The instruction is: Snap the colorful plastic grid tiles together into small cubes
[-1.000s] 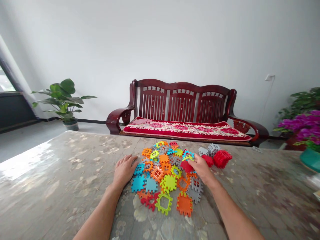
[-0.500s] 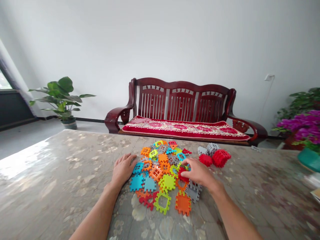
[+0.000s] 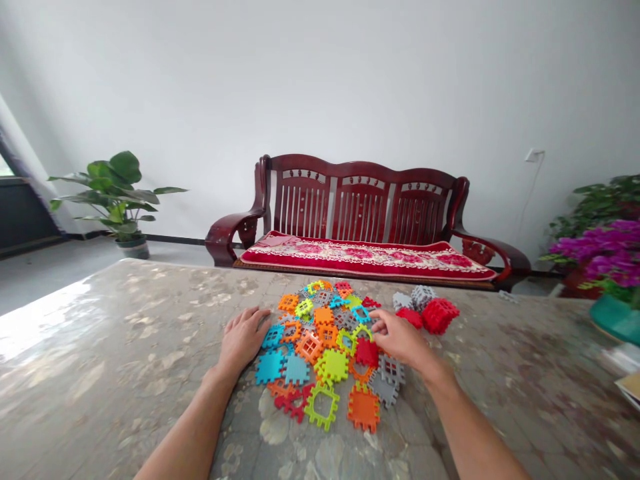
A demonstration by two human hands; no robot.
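Red tile [image 3: 367,353] is now uncovered and judged accessible; right hand [image 3: 400,339] is half-curled beside it, hold unclear. Left hand [image 3: 243,337] is laid flat, nothing visibly held.

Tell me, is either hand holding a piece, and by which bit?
The left hand lies on the table and no piece shows in it. The right hand is beside the red square, but whether it pinches anything cannot be told.

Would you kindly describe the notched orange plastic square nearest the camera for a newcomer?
On the flower-patterned grey table, find the heap of multicoloured, notched plastic pieces. At its near edge, toward the right, lies the orange square. Its centre is solid, unlike the lime-green open frame to its left.
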